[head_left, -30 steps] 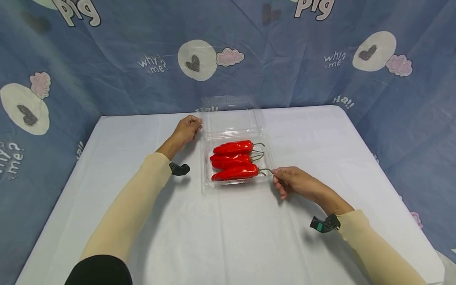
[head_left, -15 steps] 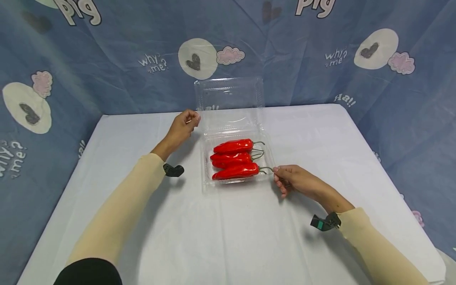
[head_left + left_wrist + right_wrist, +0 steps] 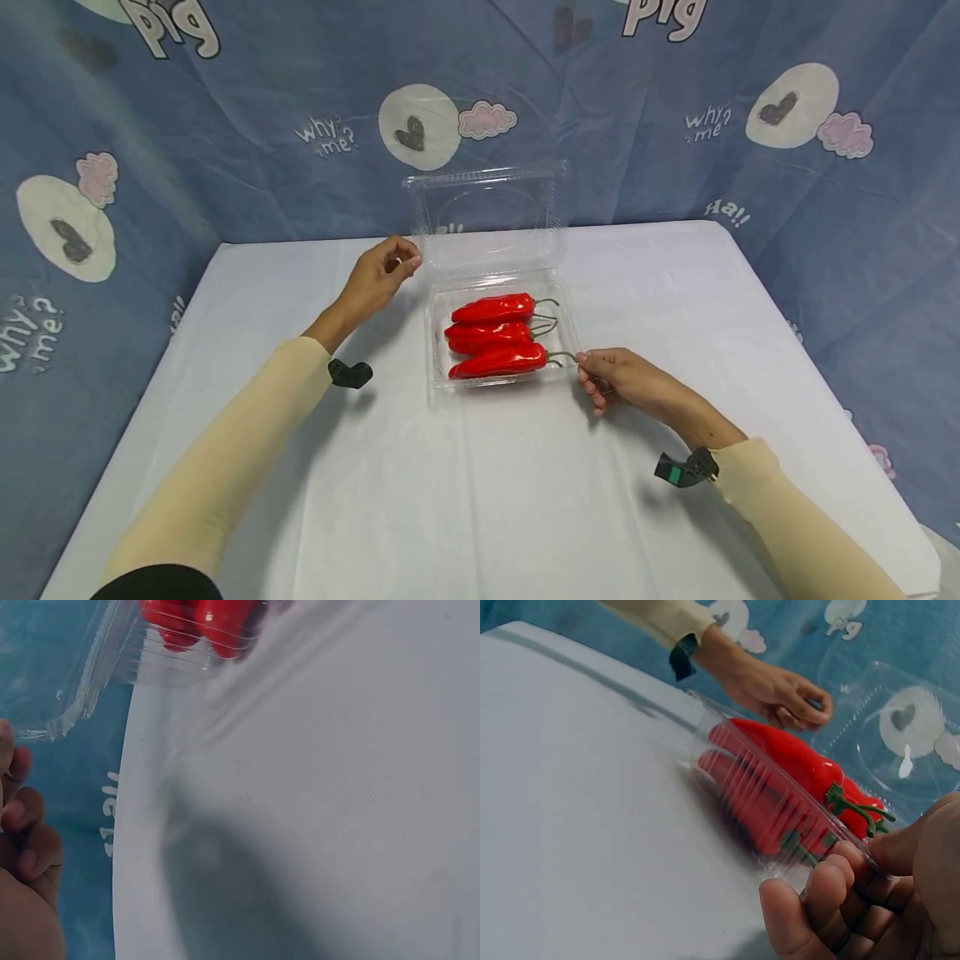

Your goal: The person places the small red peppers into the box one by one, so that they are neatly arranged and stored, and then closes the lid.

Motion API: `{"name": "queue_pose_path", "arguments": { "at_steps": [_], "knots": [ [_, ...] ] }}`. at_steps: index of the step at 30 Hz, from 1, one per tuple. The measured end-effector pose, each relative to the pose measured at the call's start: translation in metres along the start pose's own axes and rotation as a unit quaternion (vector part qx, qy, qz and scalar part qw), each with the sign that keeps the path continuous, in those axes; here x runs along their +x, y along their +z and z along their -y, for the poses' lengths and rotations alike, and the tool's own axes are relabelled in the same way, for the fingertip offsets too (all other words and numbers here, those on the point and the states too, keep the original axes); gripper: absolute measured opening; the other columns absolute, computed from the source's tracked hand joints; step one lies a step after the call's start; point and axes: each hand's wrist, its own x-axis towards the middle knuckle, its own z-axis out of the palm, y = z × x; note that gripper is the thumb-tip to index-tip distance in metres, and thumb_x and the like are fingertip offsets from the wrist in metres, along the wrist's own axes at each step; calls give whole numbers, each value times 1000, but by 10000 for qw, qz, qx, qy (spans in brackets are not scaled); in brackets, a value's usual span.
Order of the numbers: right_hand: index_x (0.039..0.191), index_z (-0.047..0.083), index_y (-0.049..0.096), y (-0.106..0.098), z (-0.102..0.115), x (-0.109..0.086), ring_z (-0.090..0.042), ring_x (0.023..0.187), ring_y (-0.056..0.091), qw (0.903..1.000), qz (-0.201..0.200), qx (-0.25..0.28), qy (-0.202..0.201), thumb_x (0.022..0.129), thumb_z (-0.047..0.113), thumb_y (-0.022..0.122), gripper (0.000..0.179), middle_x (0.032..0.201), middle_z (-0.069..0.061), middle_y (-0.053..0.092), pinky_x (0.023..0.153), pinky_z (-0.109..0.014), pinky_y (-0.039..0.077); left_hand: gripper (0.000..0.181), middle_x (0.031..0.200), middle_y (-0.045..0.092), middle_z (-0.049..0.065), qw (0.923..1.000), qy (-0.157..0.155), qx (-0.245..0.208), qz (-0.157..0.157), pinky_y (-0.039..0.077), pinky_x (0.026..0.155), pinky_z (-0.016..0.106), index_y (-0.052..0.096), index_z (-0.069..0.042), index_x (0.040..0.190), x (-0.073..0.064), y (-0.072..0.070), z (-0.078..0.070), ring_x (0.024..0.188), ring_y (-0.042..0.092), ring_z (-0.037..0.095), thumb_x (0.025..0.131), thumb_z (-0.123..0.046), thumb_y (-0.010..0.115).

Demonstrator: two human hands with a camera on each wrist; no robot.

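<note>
A clear plastic clamshell container stands on the table with its lid raised at the back. Several shiny red chili peppers with green stems lie crosswise in its base, stems to the right. My left hand is at the lid's left edge, thumb and forefinger pinching it. Only that hand's curled fingers and a lid corner show in the left wrist view. My right hand pinches the base's rim near the front right corner, beside a stem; the right wrist view shows thumb and forefinger on that rim.
The container rests on a white-covered table, near the back middle. A blue printed curtain hangs behind the table and along both sides. Each wrist bears a small black camera mount, the left one beside the sleeve.
The lid has swung up higher and now stands more upright. My left hand has turned a little, its wrist shifting left and toward me. The right hand and the peppers have stayed put.
</note>
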Motion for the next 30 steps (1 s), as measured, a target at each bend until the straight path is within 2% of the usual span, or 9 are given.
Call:
{"name": "queue_pose_path", "arguments": {
  "at_steps": [4, 9, 17, 24, 30],
  "knots": [
    [92, 1, 54, 1, 0, 0, -13, 63, 54, 10000, -29, 87, 3, 109, 32, 45, 36, 74, -2, 53, 65, -33, 57, 17, 92, 63, 13, 9996, 64, 283, 50, 38, 58, 29, 63, -18, 109, -8, -2, -3, 69, 50, 22, 102, -33, 61],
    [93, 0, 54, 2, 0, -1, -13, 63, 54, 10000, -40, 73, -24, 109, 33, 46, 37, 75, -2, 52, 65, -34, 57, 15, 96, 64, 16, 9987, 200, 426, 183, 37, 57, 31, 64, -20, 109, -15, -5, -6, 67, 48, 21, 101, -32, 62],
    [95, -2, 53, 3, -1, -1, -13, 63, 54, 9999, -39, 91, -30, 109, 33, 45, 38, 77, -3, 52, 66, -34, 57, 13, 90, 65, 9, 9949, 386, 813, 454, 38, 55, 29, 64, -20, 108, -28, -6, -6, 65, 48, 18, 100, -30, 64],
    [95, -2, 54, 4, -3, 0, -12, 62, 55, 9997, -105, 202, -32, 109, 34, 44, 40, 76, -1, 53, 65, -33, 58, 13, 93, 60, 3, 9894, 611, 1063, 780, 40, 57, 29, 64, -16, 113, -43, -3, -5, 69, 48, 18, 100, -19, 64],
    [96, 0, 55, 7, -6, -1, -13, 62, 56, 9992, -148, 357, -35, 110, 36, 40, 41, 77, -1, 54, 66, -35, 58, 19, 90, 55, -2, 9841, 610, 1381, 939, 41, 57, 29, 63, -21, 116, -51, 2, -1, 67, 47, 16, 98, -25, 68]
  ]
}}
